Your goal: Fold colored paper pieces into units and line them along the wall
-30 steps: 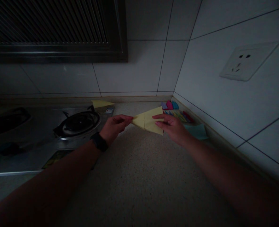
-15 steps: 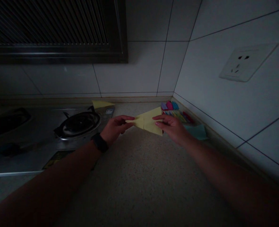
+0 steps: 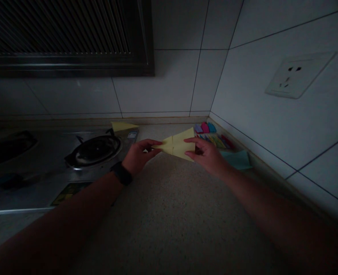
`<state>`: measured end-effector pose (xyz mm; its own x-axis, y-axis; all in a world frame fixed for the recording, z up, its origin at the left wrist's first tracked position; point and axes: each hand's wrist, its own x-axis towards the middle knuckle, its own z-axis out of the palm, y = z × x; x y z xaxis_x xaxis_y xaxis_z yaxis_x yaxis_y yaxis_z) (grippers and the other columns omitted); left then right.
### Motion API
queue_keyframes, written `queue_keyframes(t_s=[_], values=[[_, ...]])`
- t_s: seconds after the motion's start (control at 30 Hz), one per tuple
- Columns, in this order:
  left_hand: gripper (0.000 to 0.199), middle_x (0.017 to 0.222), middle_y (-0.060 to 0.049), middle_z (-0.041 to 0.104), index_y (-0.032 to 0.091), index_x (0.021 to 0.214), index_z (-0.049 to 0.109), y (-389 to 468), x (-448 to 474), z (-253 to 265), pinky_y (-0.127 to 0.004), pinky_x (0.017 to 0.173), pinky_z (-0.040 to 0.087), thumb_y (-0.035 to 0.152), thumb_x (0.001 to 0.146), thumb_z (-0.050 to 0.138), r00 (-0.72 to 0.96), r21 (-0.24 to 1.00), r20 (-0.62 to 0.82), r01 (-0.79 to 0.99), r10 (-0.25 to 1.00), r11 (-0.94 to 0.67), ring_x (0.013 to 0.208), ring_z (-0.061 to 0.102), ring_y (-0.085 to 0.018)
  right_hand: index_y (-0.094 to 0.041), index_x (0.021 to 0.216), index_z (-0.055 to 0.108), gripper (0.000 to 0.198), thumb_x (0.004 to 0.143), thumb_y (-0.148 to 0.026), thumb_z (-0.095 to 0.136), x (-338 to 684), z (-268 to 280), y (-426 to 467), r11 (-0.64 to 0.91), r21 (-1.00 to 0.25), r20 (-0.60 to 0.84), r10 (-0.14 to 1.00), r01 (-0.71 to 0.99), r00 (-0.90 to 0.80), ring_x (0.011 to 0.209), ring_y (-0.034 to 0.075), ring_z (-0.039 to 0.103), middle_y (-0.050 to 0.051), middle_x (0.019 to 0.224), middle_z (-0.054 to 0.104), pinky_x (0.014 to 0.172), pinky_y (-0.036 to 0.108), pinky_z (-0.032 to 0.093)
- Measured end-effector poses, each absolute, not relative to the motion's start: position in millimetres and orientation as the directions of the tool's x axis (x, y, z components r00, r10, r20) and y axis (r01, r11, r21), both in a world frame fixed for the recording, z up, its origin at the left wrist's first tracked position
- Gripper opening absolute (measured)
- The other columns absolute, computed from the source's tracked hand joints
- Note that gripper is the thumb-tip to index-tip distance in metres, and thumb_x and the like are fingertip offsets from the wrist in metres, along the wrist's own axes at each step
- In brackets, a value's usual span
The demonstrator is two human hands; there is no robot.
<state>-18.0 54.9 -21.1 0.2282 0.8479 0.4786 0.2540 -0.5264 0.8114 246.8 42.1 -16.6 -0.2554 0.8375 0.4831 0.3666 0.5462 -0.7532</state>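
A folded sheet of yellow paper (image 3: 178, 144) is held above the counter, narrow at its left end and wide at its right, with a crease across the middle. My left hand (image 3: 140, 154) pinches the narrow tip between thumb and fingers; a dark watch sits on that wrist. On the wide end, my right hand (image 3: 206, 152) grips the paper with thumb and fingers spaced apart along its right edge. Another folded yellow paper (image 3: 124, 126) lies at the back corner of the stove.
A gas stove (image 3: 51, 187) with burners fills the left, under a range hood (image 3: 71, 34). Small colourful pieces (image 3: 205, 128) and a teal paper (image 3: 237, 159) lie by the right wall. A socket (image 3: 297, 76) is on that wall. Speckled counter (image 3: 174, 214) extends in front.
The wide end of the yellow paper has shifted slightly left and tilted. My right thumb and fingers have spread a little farther apart on it; my left hand keeps its pinch.
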Motion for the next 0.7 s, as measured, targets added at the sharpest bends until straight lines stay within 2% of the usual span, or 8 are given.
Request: queue_keyframes(t_s=[0.23, 0.4, 0.5, 0.6, 0.7], values=[[0.027, 0.090, -0.003, 0.067, 0.018, 0.097, 0.058, 57.1, -16.8, -20.0, -0.023, 0.061, 0.040, 0.027, 0.077, 0.074, 0.186, 0.839, 0.501, 0.135, 0.845, -0.528, 0.068, 0.054, -0.010, -0.022, 0.120, 0.058, 0.035, 0.087, -0.031, 0.061, 246.9, -12.8, 38.4, 0.578, -0.697, 0.511, 0.816, 0.424, -0.272, 0.061, 0.013, 0.047, 0.000, 0.075, 0.053, 0.054, 0.027, 0.039], [0.026, 0.096, -0.005, 0.067, 0.016, 0.095, 0.063, 55.0, -15.2, -15.8, -0.025, 0.066, 0.043, 0.024, 0.074, 0.075, 0.150, 0.858, 0.464, 0.171, 0.873, -0.485, 0.074, 0.055, -0.011, -0.023, 0.122, 0.056, 0.038, 0.085, -0.030, 0.063, 247.2, -12.3, 37.0, 0.582, -0.686, 0.525, 0.811, 0.436, -0.257, 0.063, 0.014, 0.047, -0.001, 0.073, 0.050, 0.057, 0.028, 0.040], [0.028, 0.087, -0.003, 0.066, 0.015, 0.095, 0.064, 53.0, -14.3, -14.2, -0.022, 0.056, 0.039, 0.024, 0.072, 0.077, 0.124, 0.906, 0.405, 0.077, 0.906, -0.416, 0.065, 0.052, -0.009, -0.023, 0.120, 0.058, 0.038, 0.083, -0.030, 0.066, 247.4, -11.9, 38.2, 0.578, -0.706, 0.535, 0.814, 0.408, -0.227, 0.065, 0.014, 0.048, -0.001, 0.075, 0.051, 0.058, 0.028, 0.041], [0.031, 0.075, 0.001, 0.062, 0.016, 0.096, 0.063, 52.7, -14.1, -13.9, -0.020, 0.044, 0.030, 0.024, 0.071, 0.078, 0.144, 0.948, 0.319, -0.054, 0.937, -0.314, 0.052, 0.042, -0.005, -0.023, 0.119, 0.059, 0.038, 0.082, -0.029, 0.067, 248.2, -11.3, 39.5, 0.575, -0.726, 0.532, 0.817, 0.378, -0.222, 0.064, 0.013, 0.048, -0.001, 0.076, 0.053, 0.059, 0.028, 0.042], [0.032, 0.076, 0.001, 0.061, 0.017, 0.097, 0.062, 53.8, -14.5, -15.1, -0.018, 0.041, 0.027, 0.024, 0.070, 0.078, 0.165, 0.949, 0.311, -0.106, 0.936, -0.296, 0.050, 0.041, -0.005, -0.024, 0.120, 0.060, 0.040, 0.081, -0.028, 0.068, 249.5, -12.2, 41.4, 0.566, -0.734, 0.529, 0.823, 0.376, -0.206, 0.063, 0.013, 0.047, -0.001, 0.075, 0.053, 0.056, 0.027, 0.042]])
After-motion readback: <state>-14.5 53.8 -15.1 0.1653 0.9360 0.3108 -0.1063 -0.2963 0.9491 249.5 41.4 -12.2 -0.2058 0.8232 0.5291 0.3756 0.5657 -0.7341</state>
